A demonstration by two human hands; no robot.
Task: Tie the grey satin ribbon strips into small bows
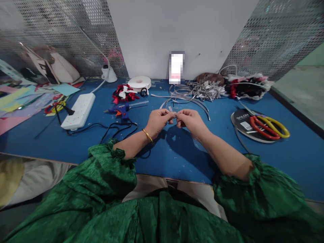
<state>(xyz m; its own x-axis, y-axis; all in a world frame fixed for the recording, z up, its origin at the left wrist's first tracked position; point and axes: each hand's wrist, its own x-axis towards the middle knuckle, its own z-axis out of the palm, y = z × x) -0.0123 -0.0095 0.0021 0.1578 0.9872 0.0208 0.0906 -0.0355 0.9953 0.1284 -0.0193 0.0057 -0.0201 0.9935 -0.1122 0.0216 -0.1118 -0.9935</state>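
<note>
Both hands meet over the middle of the blue table. My left hand (160, 122), with a gold bangle at the wrist, pinches a small grey ribbon piece (174, 115). On its other side the fingertips of my right hand (190, 122) close on the same piece. Fingers hide most of it. Just beyond the hands lie loose grey ribbon strips (186, 98), and a pile of cut grey ribbon pieces (209, 89) is behind to the right. A blue glue gun (121, 110) rests left of my left hand.
A white power strip (80, 109) and black cable are at left. Red and yellow scissors (269, 126) lie on a ribbon spool (239, 118) at right. Behind stand a phone (176, 67), a white ribbon roll (139, 82) and red and white bows (124, 93).
</note>
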